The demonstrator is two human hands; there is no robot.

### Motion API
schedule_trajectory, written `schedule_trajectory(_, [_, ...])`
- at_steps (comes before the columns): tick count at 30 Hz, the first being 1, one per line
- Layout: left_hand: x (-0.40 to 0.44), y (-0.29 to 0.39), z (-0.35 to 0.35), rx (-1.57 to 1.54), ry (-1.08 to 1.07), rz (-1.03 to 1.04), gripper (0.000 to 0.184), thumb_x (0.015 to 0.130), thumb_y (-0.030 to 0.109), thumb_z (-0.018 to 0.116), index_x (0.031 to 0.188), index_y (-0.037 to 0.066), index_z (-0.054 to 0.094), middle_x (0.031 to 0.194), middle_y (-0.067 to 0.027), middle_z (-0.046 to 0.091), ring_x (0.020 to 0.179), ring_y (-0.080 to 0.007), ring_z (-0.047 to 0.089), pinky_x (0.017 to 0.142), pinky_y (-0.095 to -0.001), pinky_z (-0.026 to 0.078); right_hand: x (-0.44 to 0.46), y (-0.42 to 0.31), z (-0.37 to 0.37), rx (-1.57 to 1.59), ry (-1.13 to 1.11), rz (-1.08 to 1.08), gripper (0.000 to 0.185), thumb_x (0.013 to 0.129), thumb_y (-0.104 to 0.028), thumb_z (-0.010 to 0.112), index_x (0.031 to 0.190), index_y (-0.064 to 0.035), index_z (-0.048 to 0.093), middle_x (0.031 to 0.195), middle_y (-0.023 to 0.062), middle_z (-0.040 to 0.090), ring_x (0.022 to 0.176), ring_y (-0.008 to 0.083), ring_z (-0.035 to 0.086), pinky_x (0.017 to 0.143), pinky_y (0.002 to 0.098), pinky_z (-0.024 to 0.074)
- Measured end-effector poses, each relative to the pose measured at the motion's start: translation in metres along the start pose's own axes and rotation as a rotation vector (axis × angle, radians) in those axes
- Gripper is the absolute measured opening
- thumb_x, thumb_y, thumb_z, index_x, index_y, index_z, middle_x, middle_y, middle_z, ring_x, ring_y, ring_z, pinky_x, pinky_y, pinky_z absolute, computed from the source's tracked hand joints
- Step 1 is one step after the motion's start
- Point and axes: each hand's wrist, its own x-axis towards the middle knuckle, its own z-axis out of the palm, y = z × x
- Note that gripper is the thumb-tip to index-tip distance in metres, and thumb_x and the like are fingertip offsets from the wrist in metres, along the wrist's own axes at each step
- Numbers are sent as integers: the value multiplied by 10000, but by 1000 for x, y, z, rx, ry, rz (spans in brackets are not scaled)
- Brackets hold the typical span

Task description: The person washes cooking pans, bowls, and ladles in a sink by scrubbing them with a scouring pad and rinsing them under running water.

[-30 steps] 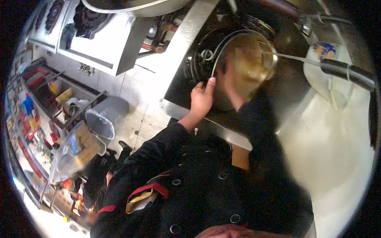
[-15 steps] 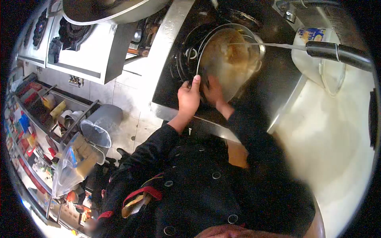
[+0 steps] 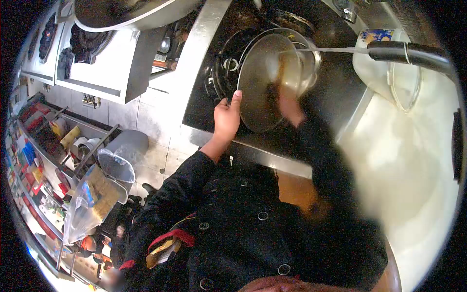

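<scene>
My left hand (image 3: 227, 117) is closed on the near left rim of a round metal bowl (image 3: 258, 73), thumb on top, keeping it tilted in a dark sink (image 3: 335, 87). Inside the bowl's right side is my right hand (image 3: 290, 108), smeared by motion. A dark patch shows at its fingertips, too blurred to name. Water runs in a stream (image 3: 335, 49) from a black hose (image 3: 408, 52) toward the bowl. Behind it, another metal vessel (image 3: 311, 68) shows in part, with dark pans (image 3: 226, 63) to the left.
A whitish tub (image 3: 384, 70) with a blue label stands at the right, beside a pale surface (image 3: 404, 160). The sink's metal edge (image 3: 277, 155) runs in front of me. A large pot (image 3: 141, 22) is at top left, and a grey bin (image 3: 129, 146) stands on the floor.
My right hand has moved right and slightly up across the bowl. The bowl has turned, and much of the brown liquid in it has gone. The water keeps running.
</scene>
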Motion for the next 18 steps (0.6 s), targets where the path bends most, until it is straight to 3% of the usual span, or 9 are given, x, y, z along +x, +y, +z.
schedule_trajectory(2, [4,1,2,-61,-27,12,596,915,488,625,836,-101,579,577,-29,516,564,-103,459,531,-294,409,56,-18,-86,213,276,206,305,936,-103,404,1167,29,552,1111,288,594,1054,413,572,919,509,441])
schedule_trajectory(3, [4,1,2,-76,-30,-59,594,918,489,620,848,-99,582,581,-24,515,568,-97,461,535,-285,410,101,-26,-91,470,156,472,271,923,-77,442,1151,31,540,1074,278,600,1018,377,591,877,500,455])
schedule_trajectory(4, [4,0,3,-91,-39,-132,592,922,490,615,859,-98,585,584,-19,513,572,-91,463,539,-276,410,115,-69,-151,421,1,504,487,889,-235,627,1253,48,468,1086,259,608,1006,367,597,861,452,482])
schedule_trajectory(6, [7,-11,6,-67,0,-82,583,926,489,609,853,-89,588,586,-16,510,567,-92,460,535,-272,407,120,-124,-106,608,529,280,300,905,-140,555,1147,30,501,1071,272,542,999,403,516,888,461,424])
schedule_trajectory(8, [11,-18,9,-63,47,-25,575,930,489,602,847,-80,591,587,-12,508,563,-92,457,531,-267,404,59,-177,-111,679,412,208,555,902,-232,591,1349,34,399,1289,323,459,1229,469,425,1052,497,341])
schedule_trajectory(12, [10,-14,7,-113,20,-67,569,928,495,603,854,-69,580,597,-8,504,555,-93,448,524,-251,396,-15,-105,-80,534,-115,16,542,811,-147,620,1291,38,451,1233,277,522,1181,444,473,1030,519,373])
schedule_trajectory(14, [6,0,3,-191,-40,-160,532,923,492,612,830,-30,573,566,6,480,495,-86,425,469,-262,371,14,-63,-114,682,192,182,478,795,-146,637,1217,25,495,1136,265,563,1087,440,524,957,516,418])
schedule_trajectory(15, [6,2,2,-188,-33,-160,532,923,492,612,830,-30,573,566,6,480,495,-86,425,469,-262,371,37,-41,-84,243,378,262,434,796,-153,653,1164,24,505,1052,264,579,1002,427,560,880,507,449])
schedule_trajectory(18, [5,4,3,-227,-67,-211,503,926,480,611,786,-1,567,552,16,473,431,-93,403,419,-283,343,119,-74,-125,424,648,475,444,825,-218,674,1143,37,499,1156,297,550,1115,466,501,952,511,396])
